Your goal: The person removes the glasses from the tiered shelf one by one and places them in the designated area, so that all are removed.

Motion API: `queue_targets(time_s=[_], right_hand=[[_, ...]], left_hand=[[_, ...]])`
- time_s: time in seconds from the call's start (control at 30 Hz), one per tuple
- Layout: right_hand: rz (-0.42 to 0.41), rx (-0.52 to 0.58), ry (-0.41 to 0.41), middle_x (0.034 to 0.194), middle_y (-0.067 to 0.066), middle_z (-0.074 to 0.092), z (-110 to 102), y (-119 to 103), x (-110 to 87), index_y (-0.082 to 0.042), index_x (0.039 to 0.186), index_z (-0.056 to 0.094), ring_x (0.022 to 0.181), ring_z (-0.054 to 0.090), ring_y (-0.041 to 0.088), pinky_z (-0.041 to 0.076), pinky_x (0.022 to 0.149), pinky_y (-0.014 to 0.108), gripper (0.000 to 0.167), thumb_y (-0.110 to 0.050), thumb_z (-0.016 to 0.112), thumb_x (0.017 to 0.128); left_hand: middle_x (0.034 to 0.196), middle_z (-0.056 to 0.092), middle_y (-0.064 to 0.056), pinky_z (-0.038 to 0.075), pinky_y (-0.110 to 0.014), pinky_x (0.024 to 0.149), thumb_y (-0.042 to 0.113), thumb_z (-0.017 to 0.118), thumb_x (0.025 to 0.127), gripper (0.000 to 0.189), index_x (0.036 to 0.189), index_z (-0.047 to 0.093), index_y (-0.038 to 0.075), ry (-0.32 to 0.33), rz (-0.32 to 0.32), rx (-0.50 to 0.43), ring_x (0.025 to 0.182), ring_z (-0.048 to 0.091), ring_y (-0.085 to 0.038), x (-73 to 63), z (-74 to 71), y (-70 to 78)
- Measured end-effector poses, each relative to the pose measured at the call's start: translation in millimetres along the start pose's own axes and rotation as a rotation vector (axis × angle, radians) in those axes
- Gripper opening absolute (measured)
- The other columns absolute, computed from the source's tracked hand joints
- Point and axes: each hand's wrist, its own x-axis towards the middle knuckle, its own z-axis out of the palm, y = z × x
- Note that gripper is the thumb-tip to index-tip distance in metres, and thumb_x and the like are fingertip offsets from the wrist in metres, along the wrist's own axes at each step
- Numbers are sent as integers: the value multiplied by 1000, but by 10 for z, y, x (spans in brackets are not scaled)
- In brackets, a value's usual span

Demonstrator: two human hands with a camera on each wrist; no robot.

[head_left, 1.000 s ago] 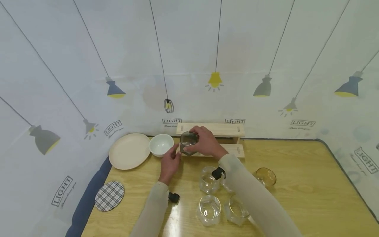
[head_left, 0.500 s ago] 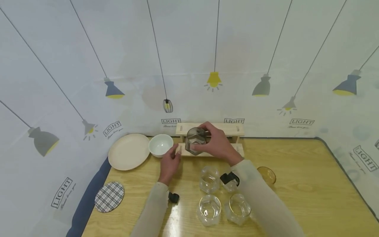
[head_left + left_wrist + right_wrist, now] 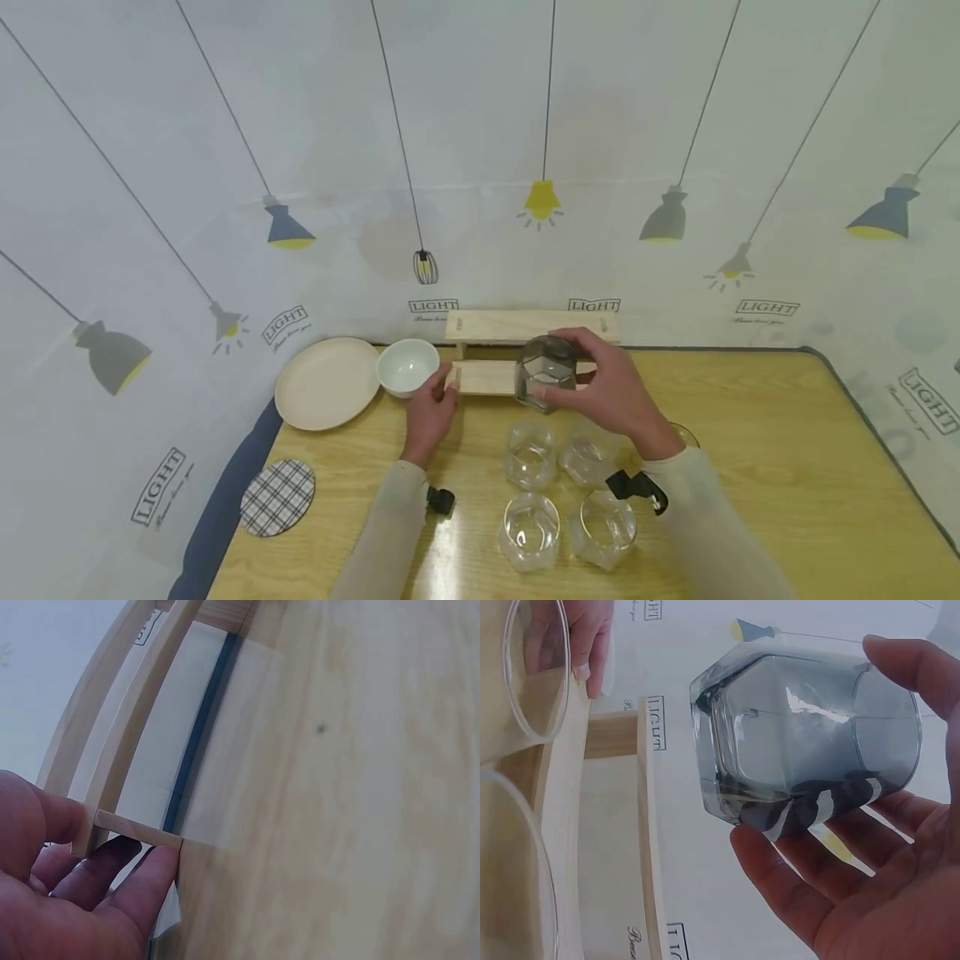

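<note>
A grey-tinted faceted glass (image 3: 542, 375) is in my right hand (image 3: 622, 396), held above the table in front of the wooden two-tier rack (image 3: 486, 377). The right wrist view shows the thumb and fingers curled round the glass (image 3: 810, 735), which looks empty. My left hand (image 3: 431, 421) grips the left end of the rack's lower tier. Close up in the left wrist view, the fingers of that hand (image 3: 75, 892) pinch the wooden end piece (image 3: 139, 829). Several clear faceted glasses (image 3: 530, 533) stand on the table below my right hand.
Left of the rack are a white bowl (image 3: 408, 367) and a cream plate (image 3: 327, 383). A checked round coaster (image 3: 277, 497) lies at the table's left edge. My right wrist partly hides an amber glass (image 3: 687, 434). A printed wall covering (image 3: 480, 167) rises behind the table (image 3: 787, 467).
My right hand has carried the grey glass rightward, away from the rack's left end and slightly nearer me. The left hand has stayed at the rack's left end.
</note>
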Motion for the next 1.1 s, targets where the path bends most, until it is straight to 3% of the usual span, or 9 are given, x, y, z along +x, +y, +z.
queue_targets(time_s=[0.37,0.57,0.93,1.1], right_hand=[[-28,-82,94,131,8,70,-343,93,-507,-17,147,59,110,69,28,64,81,29,73,-24,92,82],[-61,-132,121,130,4,71,-548,192,-821,-22,146,60,102,68,20,63,79,27,76,-16,94,79],[-96,-154,145,134,-6,68,-742,379,-1335,-18,147,59,109,65,1,60,73,24,82,-4,94,74],[-31,-152,128,131,-4,68,-746,444,-1560,-17,145,60,111,65,0,62,73,27,76,-5,93,77]], left_hand=[[157,58,-5,62,-33,87,27,63,107,46,152,58,18,-6,-4,-17,115,73,-22,-24,-2,22],[154,61,-7,62,-32,85,26,62,107,46,152,58,17,-8,-15,-19,108,74,-21,-30,16,58],[159,55,-9,65,-36,91,26,63,107,46,152,59,17,-18,-52,-61,124,70,-29,42,19,63],[158,57,-10,65,-36,91,25,64,106,45,151,60,17,-8,-77,-45,126,69,-28,27,13,45]])
